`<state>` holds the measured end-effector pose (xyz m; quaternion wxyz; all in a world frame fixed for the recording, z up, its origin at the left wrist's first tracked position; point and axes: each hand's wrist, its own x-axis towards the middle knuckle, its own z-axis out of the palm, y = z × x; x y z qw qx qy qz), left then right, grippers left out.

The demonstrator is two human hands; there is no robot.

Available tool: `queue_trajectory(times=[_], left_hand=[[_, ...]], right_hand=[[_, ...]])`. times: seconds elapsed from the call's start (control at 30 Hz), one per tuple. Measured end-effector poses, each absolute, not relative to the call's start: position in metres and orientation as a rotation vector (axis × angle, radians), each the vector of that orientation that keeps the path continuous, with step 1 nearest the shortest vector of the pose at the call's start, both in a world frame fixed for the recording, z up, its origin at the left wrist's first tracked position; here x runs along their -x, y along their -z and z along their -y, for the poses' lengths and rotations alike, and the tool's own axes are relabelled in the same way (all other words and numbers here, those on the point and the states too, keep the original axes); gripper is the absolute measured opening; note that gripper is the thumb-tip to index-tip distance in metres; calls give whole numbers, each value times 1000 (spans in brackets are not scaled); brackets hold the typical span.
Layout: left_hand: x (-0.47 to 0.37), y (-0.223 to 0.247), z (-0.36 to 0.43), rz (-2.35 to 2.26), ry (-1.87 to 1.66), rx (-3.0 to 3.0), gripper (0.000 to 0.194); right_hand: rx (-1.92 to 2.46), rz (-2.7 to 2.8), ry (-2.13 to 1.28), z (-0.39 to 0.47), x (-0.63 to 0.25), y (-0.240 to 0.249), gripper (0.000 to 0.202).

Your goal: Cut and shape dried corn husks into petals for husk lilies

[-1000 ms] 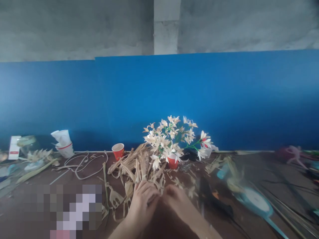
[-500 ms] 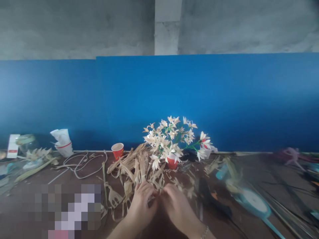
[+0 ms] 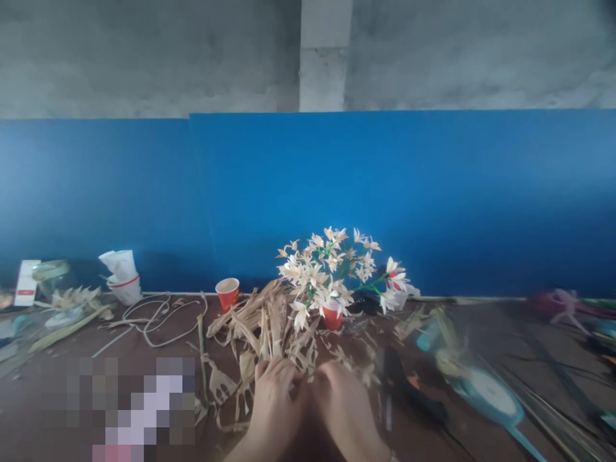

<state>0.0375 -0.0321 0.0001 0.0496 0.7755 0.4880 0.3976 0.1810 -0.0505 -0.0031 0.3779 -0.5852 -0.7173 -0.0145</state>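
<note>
Low in the middle of the view, my left hand (image 3: 278,393) is closed, its fingers curled inward. My right hand (image 3: 339,399) is closed close beside it, fingertips turned toward the left. Whatever the two hands pinch is hidden behind the fingers. Just beyond them lie dried, pale husk strips (image 3: 273,321) in a loose heap. Cut husk pieces with pointed lobes (image 3: 222,386) are left of my left hand. Behind the hands, a bunch of cream husk flowers (image 3: 315,276) on green stems stands over a red paper cup (image 3: 332,316).
Another red cup (image 3: 228,295) stands left of the flowers. White cord (image 3: 156,333) coils farther left, near white cups (image 3: 124,285) and a glass jar (image 3: 52,279). To the right lie a black tool (image 3: 411,391) with a cable and a teal glue-tape-like object (image 3: 491,391). A blue partition (image 3: 308,173) stands behind.
My left hand has shifted slightly and turned, its back now more toward me. Both forearms are more upright, and the right wrist's bracelet has mostly dropped out of view.
</note>
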Motion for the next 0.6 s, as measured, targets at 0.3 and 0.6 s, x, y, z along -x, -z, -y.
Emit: queue_trajectory(times=[0.3, 0.6], left_hand=[[-33, -9, 31, -1358, -1097, -2402, 17], [-36, -2, 34, -1573, -1141, -2407, 13]], right_hand=[[1261, 1970, -144, 49, -189, -5, 16], [1361, 1905, 26, 51, -177, 0, 18]])
